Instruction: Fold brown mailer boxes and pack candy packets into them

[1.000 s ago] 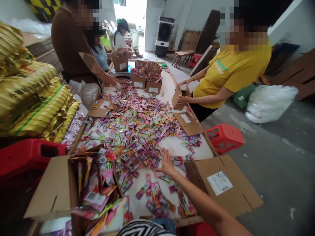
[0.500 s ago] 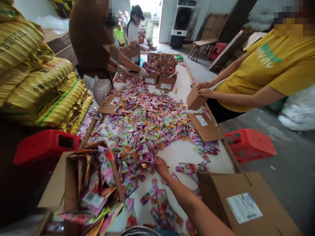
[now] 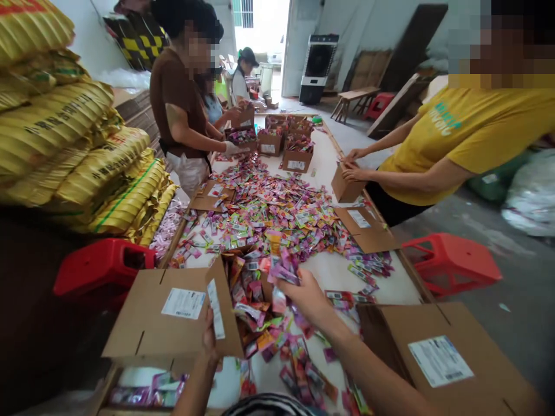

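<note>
My right hand (image 3: 306, 294) is closed around several small, shiny snack packets (image 3: 284, 271) in purple, pink and orange. It is held just right of the mouth of a cardboard box (image 3: 229, 335), which leans over with its opening towards the right. More packets (image 3: 255, 294) fill the box's mouth and lie in front of it. My left hand (image 3: 210, 338) grips the box's left side by its white label, with some fingers hidden. A large pile of loose packets (image 3: 277, 208) covers the middle of the white table (image 3: 323, 266).
At the right front lies a cardboard box (image 3: 429, 323), with a flattened one (image 3: 366, 228) beyond it. Filled boxes (image 3: 297, 153) stand at the far end. Co-workers in brown (image 3: 182, 110) and yellow (image 3: 468, 138) handle boxes. Red stools (image 3: 459, 263) flank the table; yellow sacks (image 3: 52, 127) are stacked left.
My right hand has come up from the pile with packets in it. My left hand has come into view on the box, which has moved right and tipped over.
</note>
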